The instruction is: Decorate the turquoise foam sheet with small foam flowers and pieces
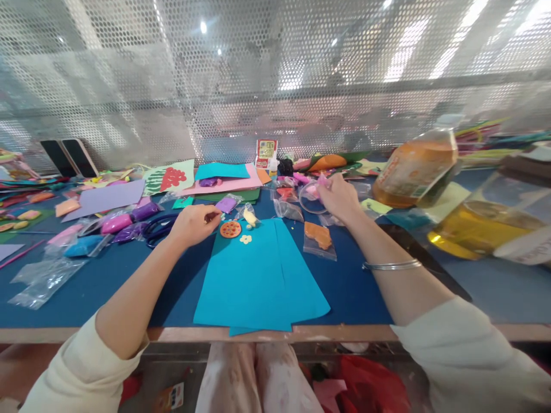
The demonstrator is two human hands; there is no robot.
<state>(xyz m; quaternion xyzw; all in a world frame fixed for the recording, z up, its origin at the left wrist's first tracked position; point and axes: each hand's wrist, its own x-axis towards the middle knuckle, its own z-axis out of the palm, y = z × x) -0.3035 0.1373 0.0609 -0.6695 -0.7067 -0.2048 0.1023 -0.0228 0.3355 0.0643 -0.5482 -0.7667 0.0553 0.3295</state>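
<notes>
My left hand (193, 225) hovers at the upper left of the blue paper sheets (253, 281), thumb and fingers pinched together. Whatever is in that pinch is too small to make out. Near it lie an orange disc with red dots (231, 229), a cream flower shape (245, 239) and a bag of pale yellow clay (249, 215). Reaching farther out, my right hand (340, 198) has its fingertips closed on a piece of pink clay (321, 184), beside a clear round lid (310, 198). A bagged orange-brown clay lump (317, 235) lies below it.
An orange drink bottle (415, 166) and a container of yellow liquid (473, 223) stand at the right. Bagged clay (116, 222), dark blue scissors handles (160, 228) and coloured papers (112, 199) lie at the left. A perforated metal panel (232, 86) rises behind.
</notes>
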